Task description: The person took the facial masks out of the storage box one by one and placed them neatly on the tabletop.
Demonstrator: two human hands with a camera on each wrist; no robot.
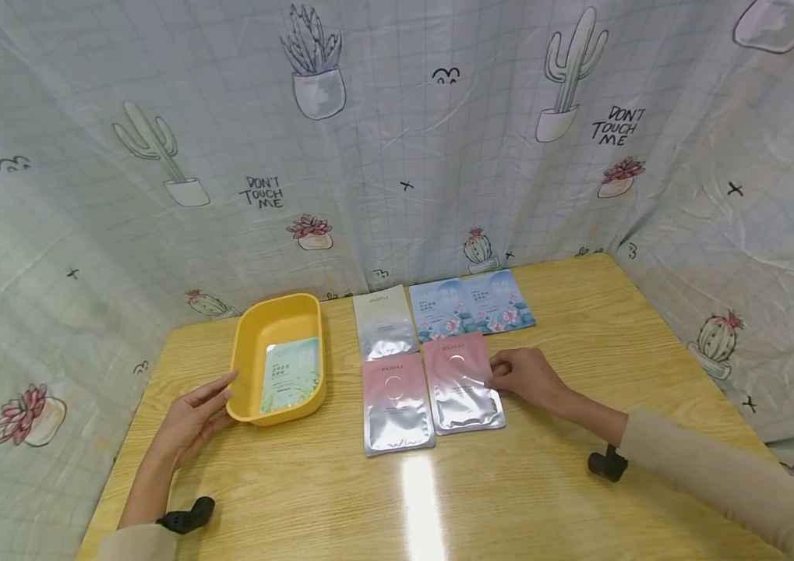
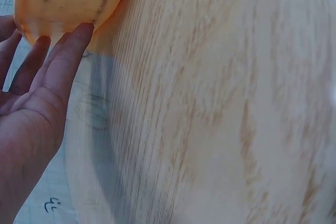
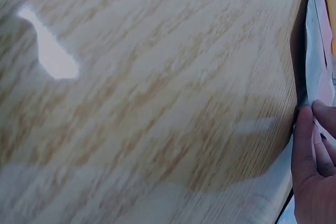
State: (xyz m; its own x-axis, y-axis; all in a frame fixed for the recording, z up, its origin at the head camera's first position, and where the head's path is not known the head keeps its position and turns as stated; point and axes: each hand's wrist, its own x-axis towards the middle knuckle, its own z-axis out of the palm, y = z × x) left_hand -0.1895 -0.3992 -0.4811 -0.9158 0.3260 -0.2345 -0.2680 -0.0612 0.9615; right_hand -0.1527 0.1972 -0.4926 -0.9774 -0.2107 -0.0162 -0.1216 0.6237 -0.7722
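My left hand (image 1: pixel 193 421) is at the near left corner of a yellow plastic basket (image 1: pixel 276 305). Its fairly straight fingers (image 2: pixel 73 59) touch the outer wall and rim. Inside the basket lies a green sachet (image 1: pixel 290 374). Between thumb and fingers, my right hand (image 1: pixel 526 375) pinches the right edge of a pink and silver sachet (image 1: pixel 463 386). In the right wrist view, that sachet's edge (image 3: pixel 314 51) stands a little off the table. A second pink and silver sachet (image 1: pixel 397 405) lies flat just left of it.
Behind the pink sachets lie a cream and silver sachet (image 1: pixel 386 323) and two blue flowered sachets, one on the left (image 1: pixel 441 309) and one on the right (image 1: pixel 498 302). The wooden table (image 1: pixel 298 491) backs onto a cactus-print curtain (image 1: pixel 397 140).
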